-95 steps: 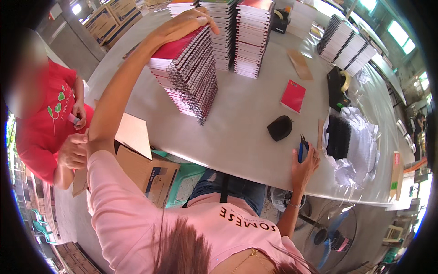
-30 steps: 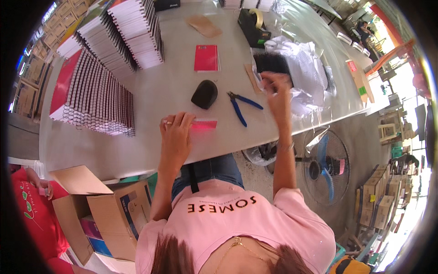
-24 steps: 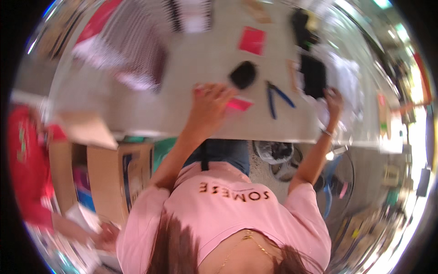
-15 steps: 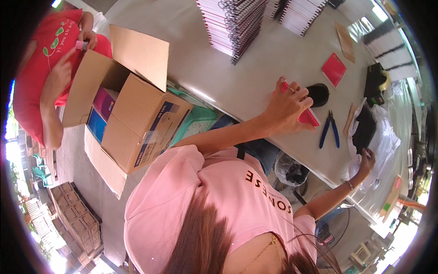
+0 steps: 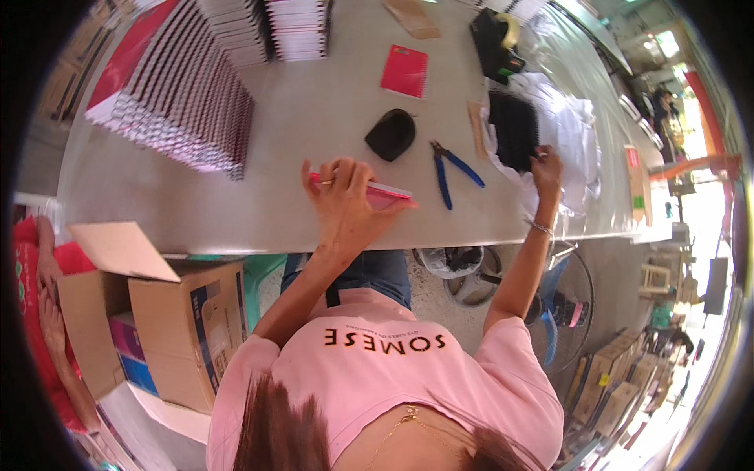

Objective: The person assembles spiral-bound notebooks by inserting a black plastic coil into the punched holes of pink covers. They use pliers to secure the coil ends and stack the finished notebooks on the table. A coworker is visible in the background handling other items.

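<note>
A thin red notebook (image 5: 391, 194) is gripped in my left hand (image 5: 345, 206), above the table near its front edge. The fingers wrap over its far side and the thumb presses from the near side. At the right, my right hand (image 5: 547, 169) is closed, fingertips pinching at the edge of a pile of black binding coils (image 5: 512, 129). The coils lie on a crumpled white plastic bag (image 5: 577, 133). Between the hands lie blue-handled cutting pliers (image 5: 445, 171) and a black rounded object (image 5: 393, 135). Behind them a red spiral notebook (image 5: 405, 71) rests flat.
Tall stacks of spiral notebooks (image 5: 181, 98) stand at the table's left and back. A black tape dispenser (image 5: 493, 51) is at the back right, beside brown card strips. An open cardboard box (image 5: 169, 337) stands at the lower left, next to a person in red (image 5: 35, 314).
My view has swung to the right, so the table now lies square before me. My right hand's fingers have closed at the coils. The left hand still holds the notebook.
</note>
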Demonstrator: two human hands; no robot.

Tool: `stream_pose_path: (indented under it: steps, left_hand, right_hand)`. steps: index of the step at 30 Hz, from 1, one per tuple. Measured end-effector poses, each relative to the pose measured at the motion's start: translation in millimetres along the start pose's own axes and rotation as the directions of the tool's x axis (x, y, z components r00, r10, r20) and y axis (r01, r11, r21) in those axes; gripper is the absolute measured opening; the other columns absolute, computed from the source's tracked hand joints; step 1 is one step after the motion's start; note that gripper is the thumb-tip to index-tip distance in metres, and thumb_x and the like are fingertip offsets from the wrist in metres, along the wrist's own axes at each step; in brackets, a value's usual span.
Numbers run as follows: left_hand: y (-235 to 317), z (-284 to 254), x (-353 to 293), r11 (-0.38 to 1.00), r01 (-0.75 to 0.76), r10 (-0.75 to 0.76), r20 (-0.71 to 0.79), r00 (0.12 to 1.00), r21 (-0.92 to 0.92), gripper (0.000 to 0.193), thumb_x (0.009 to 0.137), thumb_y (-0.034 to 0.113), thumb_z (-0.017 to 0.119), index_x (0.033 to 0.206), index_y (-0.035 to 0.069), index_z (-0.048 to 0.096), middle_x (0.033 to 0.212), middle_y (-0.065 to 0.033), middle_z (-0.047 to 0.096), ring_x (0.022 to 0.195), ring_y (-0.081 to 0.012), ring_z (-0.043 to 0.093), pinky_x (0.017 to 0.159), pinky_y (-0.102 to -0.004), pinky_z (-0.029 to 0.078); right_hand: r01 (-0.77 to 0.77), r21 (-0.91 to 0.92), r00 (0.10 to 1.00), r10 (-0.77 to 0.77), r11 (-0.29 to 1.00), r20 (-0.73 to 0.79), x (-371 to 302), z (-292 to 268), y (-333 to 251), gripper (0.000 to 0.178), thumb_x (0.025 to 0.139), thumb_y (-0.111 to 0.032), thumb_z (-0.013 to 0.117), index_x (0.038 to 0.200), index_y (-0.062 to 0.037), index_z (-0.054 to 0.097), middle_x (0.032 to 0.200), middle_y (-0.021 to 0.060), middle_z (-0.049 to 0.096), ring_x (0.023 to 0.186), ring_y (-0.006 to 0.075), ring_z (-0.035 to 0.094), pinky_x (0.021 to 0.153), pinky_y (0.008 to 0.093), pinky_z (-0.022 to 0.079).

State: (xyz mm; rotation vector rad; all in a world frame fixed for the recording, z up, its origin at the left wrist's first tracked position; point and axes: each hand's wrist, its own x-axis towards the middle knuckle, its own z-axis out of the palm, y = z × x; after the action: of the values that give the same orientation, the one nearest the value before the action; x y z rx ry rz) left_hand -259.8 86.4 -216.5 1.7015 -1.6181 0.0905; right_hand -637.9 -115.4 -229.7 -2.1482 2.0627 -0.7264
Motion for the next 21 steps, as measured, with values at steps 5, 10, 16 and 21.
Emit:
stream_pose_path:
  steps: [5,10,16,21]
  left_hand:
    - [6,0,-3,1.000,-0.016,0.016,-0.023,1.000,0.016,0.055,0.062,0.051,0.085,0.088,0.013,0.055,0.097,-0.0038,0.052,0.105,-0.0272,0.049,0.106,-0.0628,0.023]
    - [7,-1,-3,0.997,-0.016,0.017,-0.018,1.000,0.071,0.049,0.067,0.052,0.081,0.085,0.016,0.053,0.095,-0.0023,0.049,0.106,-0.0248,0.049,0.102,-0.0637,0.023]
    - [3,-6,3,0.996,0.029,-0.032,0.034,0.999,0.085,0.042,0.068,0.048,0.080,0.082,0.017,0.056,0.093,-0.0009,0.053,0.103,-0.0252,0.051,0.098,-0.0607,0.027]
    - [-12,-27,6,0.996,0.051,-0.047,-0.064,0.997,0.077,0.040,0.066,0.043,0.082,0.082,0.014,0.060,0.091,-0.0013,0.054,0.100,-0.0273,0.051,0.092,-0.0573,0.031]
  right_hand:
    - [-0.016,0.058,0.997,0.020,0.998,-0.070,-9,-6,-10,0.032,0.078,-0.016,0.070,0.105,0.0005,0.065,0.089,0.0224,0.069,0.086,0.0384,0.067,0.081,0.0461,0.050]
    - [-0.027,0.102,0.998,0.032,0.994,-0.048,-10,-10,-9,0.033,0.078,-0.018,0.069,0.103,0.0025,0.066,0.089,0.0226,0.069,0.086,0.0375,0.068,0.080,0.0451,0.051]
    - [0.009,0.078,0.987,0.004,0.997,-0.161,-9,0,-8,0.029,0.080,-0.017,0.070,0.101,0.0026,0.069,0.085,0.0190,0.071,0.079,0.0320,0.069,0.075,0.0409,0.053]
    - [-0.034,0.124,0.986,0.053,0.992,-0.157,-13,-2,-14,0.027,0.082,-0.013,0.066,0.101,0.0051,0.068,0.086,0.0214,0.070,0.080,0.0355,0.068,0.075,0.0434,0.052]
